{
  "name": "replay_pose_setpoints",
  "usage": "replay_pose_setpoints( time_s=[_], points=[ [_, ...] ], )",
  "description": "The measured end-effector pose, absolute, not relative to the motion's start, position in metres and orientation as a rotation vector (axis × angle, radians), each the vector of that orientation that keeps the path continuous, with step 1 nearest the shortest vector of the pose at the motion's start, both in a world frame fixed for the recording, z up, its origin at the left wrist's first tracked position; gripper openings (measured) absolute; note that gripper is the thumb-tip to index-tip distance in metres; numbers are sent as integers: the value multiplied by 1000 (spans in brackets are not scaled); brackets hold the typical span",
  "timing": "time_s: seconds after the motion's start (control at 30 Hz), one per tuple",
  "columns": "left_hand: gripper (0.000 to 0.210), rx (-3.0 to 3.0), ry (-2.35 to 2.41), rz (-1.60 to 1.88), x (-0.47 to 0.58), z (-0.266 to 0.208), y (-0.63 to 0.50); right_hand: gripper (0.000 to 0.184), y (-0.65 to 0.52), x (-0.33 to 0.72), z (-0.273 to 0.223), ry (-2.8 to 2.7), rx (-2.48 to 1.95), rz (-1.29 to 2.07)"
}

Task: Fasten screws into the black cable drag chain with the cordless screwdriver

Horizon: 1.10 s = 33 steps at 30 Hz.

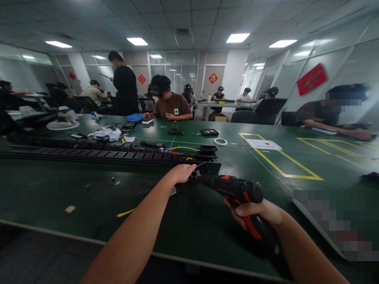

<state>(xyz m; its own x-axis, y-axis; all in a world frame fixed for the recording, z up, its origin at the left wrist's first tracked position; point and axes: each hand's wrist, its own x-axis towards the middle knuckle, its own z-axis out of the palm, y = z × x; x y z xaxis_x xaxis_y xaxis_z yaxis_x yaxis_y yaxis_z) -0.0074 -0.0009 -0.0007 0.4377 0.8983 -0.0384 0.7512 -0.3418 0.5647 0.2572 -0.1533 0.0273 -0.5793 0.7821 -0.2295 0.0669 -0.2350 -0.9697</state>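
Observation:
My right hand (254,211) is closed around the handle of a black and orange cordless drill (233,189). The drill's nose points left, close to a small black rectangular housing (199,170); whether its bit touches the housing cannot be made out. Fingers of my left hand (182,173) grip that housing from its left side, tilted above the green table. Under my left forearm a yellow wire (126,213) pokes out. Just behind the housing lies a long black power strip (118,156) with a row of sockets and blue and yellow wires at its right end.
Black circuit housings (209,132), a white ring (220,141) and a plastic bag (108,134) lie farther back. Yellow tape (284,173) marks the table (237,152) at right, near a white sheet (263,144). A co-worker in brown (174,105) sits opposite; another person sits far right.

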Motion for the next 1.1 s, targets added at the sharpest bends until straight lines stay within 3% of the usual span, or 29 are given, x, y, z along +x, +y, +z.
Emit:
replay_pose_setpoints(
  time_s=[1.1],
  points=[
    [66, 2168, 1394, 386, -8, -1, -2, 34, -151, 260, 25, -1553, -1057, 1843]
  ],
)
